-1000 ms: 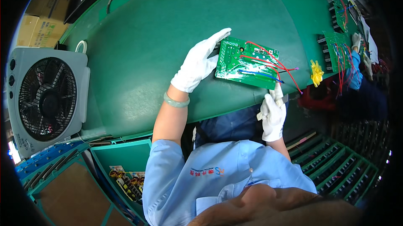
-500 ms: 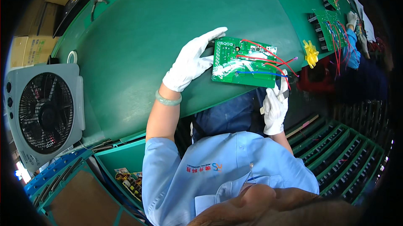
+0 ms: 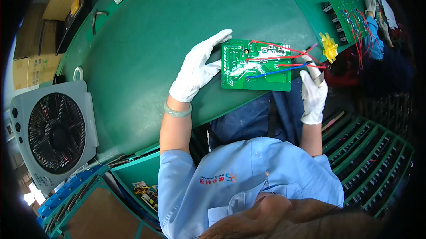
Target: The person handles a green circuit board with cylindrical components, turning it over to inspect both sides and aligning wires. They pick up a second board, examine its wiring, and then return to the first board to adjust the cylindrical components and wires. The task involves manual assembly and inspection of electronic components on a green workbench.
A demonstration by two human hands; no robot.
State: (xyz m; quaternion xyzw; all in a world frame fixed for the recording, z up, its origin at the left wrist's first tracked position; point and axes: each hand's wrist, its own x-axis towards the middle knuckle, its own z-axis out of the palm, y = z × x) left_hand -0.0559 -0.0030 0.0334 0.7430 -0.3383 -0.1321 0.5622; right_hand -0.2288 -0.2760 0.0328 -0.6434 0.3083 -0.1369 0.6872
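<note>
A green circuit board [image 3: 266, 81] with red wires [image 3: 270, 57] and a blue wire [image 3: 277, 71] lies at the near edge of the green table. My left hand [image 3: 197, 68], in a white glove, grips the board's left edge between thumb and fingers. At the board's right side, my gloved right hand [image 3: 314, 99] has its fingers closed around the wires, where they come together. A small grey and dark thing [image 3: 320, 78] shows at the right hand's fingers; its kind I cannot make out.
A grey box fan [image 3: 55, 135] stands at the left. Yellow gloves or ribbon-like material [image 3: 329, 47] lie right of the board. Further right are another wired board [image 3: 348, 19] and a co-worker's gloved hand [image 3: 370, 6]. A green slotted rack [image 3: 368, 159] stands at lower right.
My right hand has moved right and up to the wires, drawing the blue wire upward. The board has turned slightly level; my left hand still grips it.
</note>
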